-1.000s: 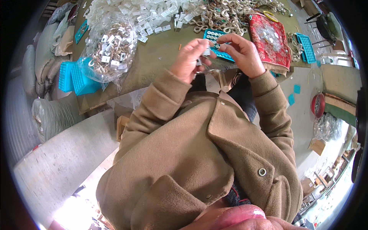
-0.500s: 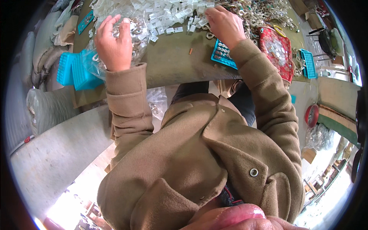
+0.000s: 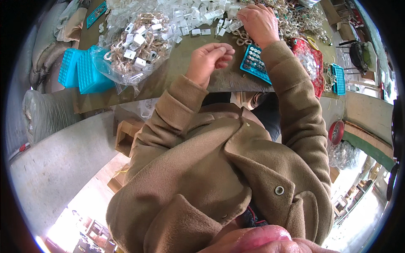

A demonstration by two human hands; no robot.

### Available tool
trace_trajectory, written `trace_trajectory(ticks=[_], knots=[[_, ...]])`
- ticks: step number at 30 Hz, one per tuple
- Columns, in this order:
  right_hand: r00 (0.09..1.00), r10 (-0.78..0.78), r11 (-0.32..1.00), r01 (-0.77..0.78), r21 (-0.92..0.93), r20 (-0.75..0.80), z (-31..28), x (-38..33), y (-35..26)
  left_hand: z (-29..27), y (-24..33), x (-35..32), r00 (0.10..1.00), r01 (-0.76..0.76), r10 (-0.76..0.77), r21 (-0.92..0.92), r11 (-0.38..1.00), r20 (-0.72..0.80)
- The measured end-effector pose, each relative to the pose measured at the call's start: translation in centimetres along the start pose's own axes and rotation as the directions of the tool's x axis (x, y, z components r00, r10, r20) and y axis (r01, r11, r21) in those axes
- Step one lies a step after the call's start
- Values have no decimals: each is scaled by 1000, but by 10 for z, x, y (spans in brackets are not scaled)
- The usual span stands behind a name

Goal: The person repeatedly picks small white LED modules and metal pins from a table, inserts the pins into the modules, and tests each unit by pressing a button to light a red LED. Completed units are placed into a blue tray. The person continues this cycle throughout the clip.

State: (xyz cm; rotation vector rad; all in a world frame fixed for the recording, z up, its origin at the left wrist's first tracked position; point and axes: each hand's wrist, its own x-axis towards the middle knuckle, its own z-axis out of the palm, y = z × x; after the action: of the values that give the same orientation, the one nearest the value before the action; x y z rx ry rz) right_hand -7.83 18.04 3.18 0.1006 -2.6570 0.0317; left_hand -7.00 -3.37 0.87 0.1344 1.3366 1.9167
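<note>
My left hand [image 3: 209, 62] hovers over the green table, its fingers curled in toward the thumb. Whatever it may hold is hidden. To its left lies a clear plastic bag [image 3: 95, 63] with beige corded pieces and small white blocks [image 3: 138, 40] in it. My right hand [image 3: 260, 26] reaches to the edge of a heap of clear plastic pieces [image 3: 202, 16], fingers bent down and closed together; the fingertips are partly hidden. Just below that hand is a blue tray [image 3: 263, 75] with rows of round metallic pieces. Beige cord loops [image 3: 242, 38] lie beside its far edge.
Blue trays [image 3: 90, 74] are stacked at the table's left edge. A red patterned tray [image 3: 314, 67] with shiny pieces, a tangled heap of cords [image 3: 303, 21] and another blue tray [image 3: 338, 79] fill the right. Bulging sacks [image 3: 44, 55] stand beyond the left side.
My left hand has left the plastic bag, moved right and curled its fingers. The bag's contents now show. My right hand has shifted slightly right, staying by the heap.
</note>
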Motion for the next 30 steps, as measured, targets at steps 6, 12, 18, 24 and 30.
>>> trace_trajectory(ticks=[6, 12, 18, 24, 30], knots=[[992, 42, 997, -35, -62, 120, 0, -4, -2, 2, 8, 36, 980, -163, 179, 174, 971, -85], [986, -80, 985, 101, -140, 144, -3, -8, -4, 3, 9, 41, 1000, -8, 9, 44, 999, -24], [998, 42, 978, -31, 208, -47, -9, -9, -2, -1, -3, 32, 998, 61, -62, -49, 997, -22], [934, 333, 548, -302, 780, 128, -23, -31, -23, 2, -1, 37, 998, 58, -51, -342, 938, 27], [962, 274, 587, -167, 792, 1, -34, -61, -44, 13, -6, 29, 993, 12, 23, -289, 957, 118]])
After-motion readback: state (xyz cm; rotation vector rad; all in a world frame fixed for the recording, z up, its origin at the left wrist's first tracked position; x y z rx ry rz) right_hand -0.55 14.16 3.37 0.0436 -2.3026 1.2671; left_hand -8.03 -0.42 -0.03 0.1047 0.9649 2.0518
